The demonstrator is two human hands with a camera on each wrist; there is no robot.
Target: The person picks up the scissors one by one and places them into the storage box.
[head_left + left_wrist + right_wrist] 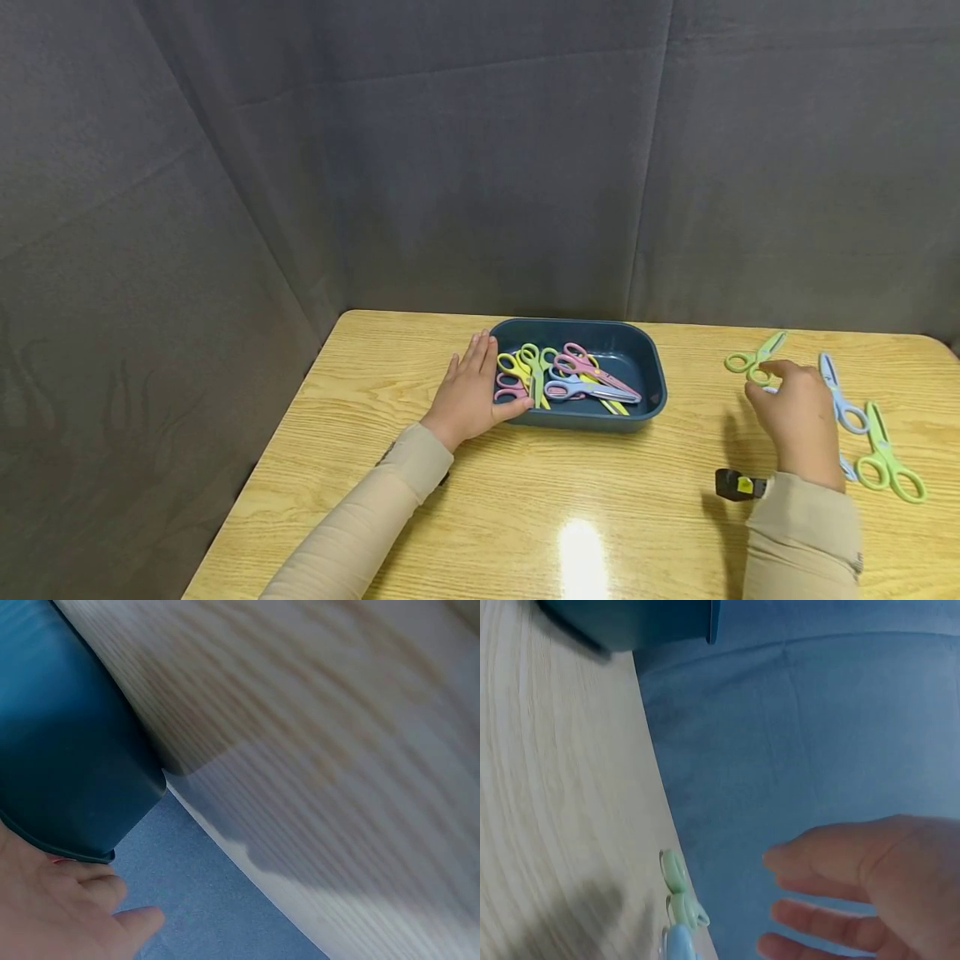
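The left hand (pixel 471 392) is released: fingers extended along the left end of the dark blue tray (pixel 600 422), thumb on the front rim. The right hand (pixel 801 417) is also released, thumb and fingers parted, nothing between them, above scissors at the right of the frame. There, a green pair (pixel 763 353), a blue pair (pixel 837 395) and a larger green pair (pixel 882 454) lie uncovered; another blue pair (pixel 847 468) is largely hidden by the right hand. Overlapping scissors (pixel 600 379) fill the tray, frame centre; their count is unclear. Surface: wood-grain table (pixel 510 500). Background: grey curtain (pixel 480 167).
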